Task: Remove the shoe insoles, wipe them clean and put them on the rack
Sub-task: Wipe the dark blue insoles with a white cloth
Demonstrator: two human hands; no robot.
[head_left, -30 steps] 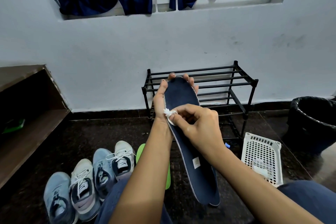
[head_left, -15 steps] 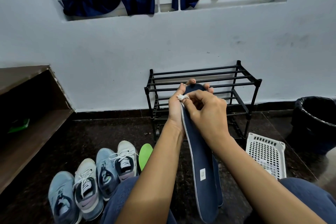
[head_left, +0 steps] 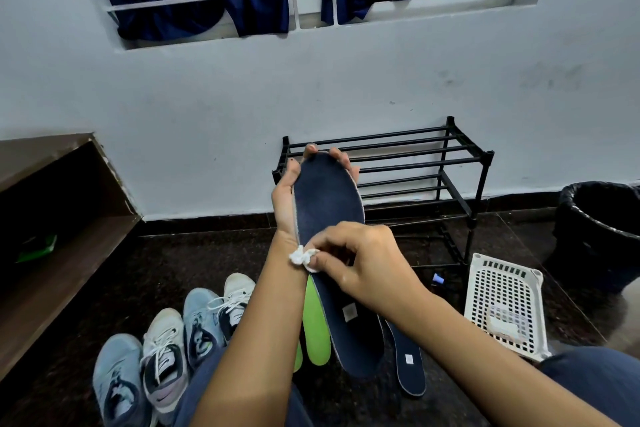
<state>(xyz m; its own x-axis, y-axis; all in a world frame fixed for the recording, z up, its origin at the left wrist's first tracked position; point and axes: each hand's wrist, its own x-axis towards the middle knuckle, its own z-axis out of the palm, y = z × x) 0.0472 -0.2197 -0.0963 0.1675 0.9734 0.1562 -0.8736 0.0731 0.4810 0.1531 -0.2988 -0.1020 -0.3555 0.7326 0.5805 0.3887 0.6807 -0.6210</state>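
Insole [head_left: 327, 204], dark blue, is held upright by its toe end in the left hand [head_left: 286, 198], with the thumb on one edge and the fingers curled round the tip from behind. A small white wad of tissue [head_left: 300, 256] is pinched in the right hand [head_left: 363, 262] and pressed at the insole's edge, beside the left wrist. The insole is judged light, thin and bendable, with a fabric face unlikely to slip. It is best supported at the toe and edges so that wiping does not fold it. The rack [head_left: 405, 166] stands just beyond both hands.
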